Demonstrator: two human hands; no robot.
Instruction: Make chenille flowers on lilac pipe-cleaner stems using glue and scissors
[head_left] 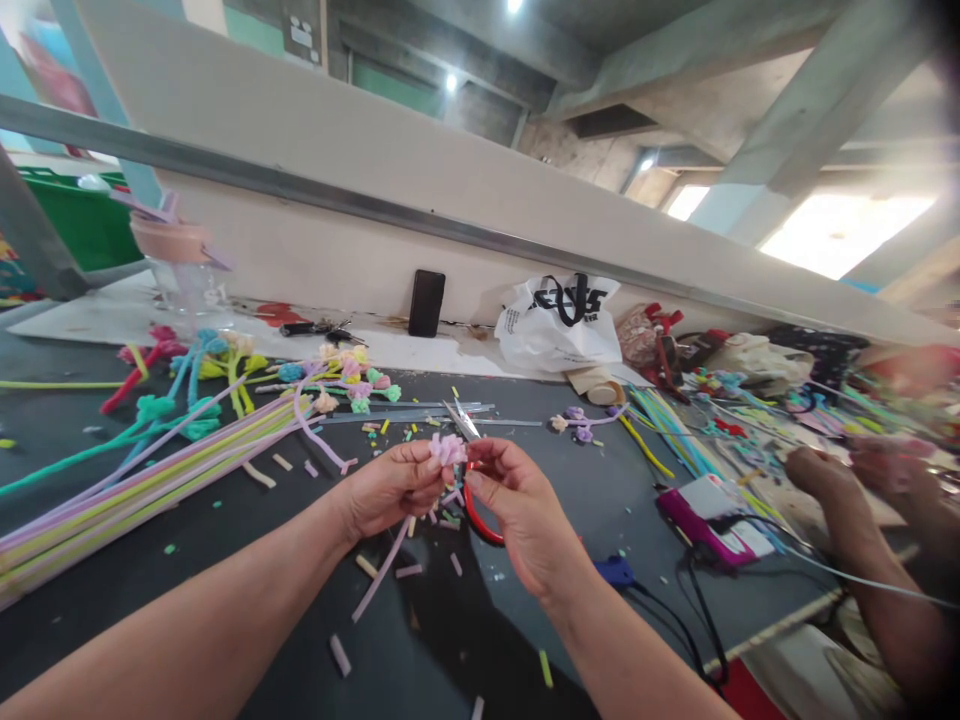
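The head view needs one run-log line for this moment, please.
left hand: holds pink flower | right hand: fingers beside flower | scissors: partly behind right hand | phone: propped upright

- White plastic bag [559, 345], back by the partition: big bold black capitals across the upper front. Black strap crosses them and the bag is creased; a Z and an E seem to show, full word not readable.
- Same bag: smaller black print at left side and under the big letters, too small to read.
- Clear bottle with pink lid [182, 275], left: white lettering on the body, looks like "ST" at the right end; rest too faint.
- Purple-and-white box [712, 520], right: small marks on it, not legible.
- No number or brand name readable for certain.
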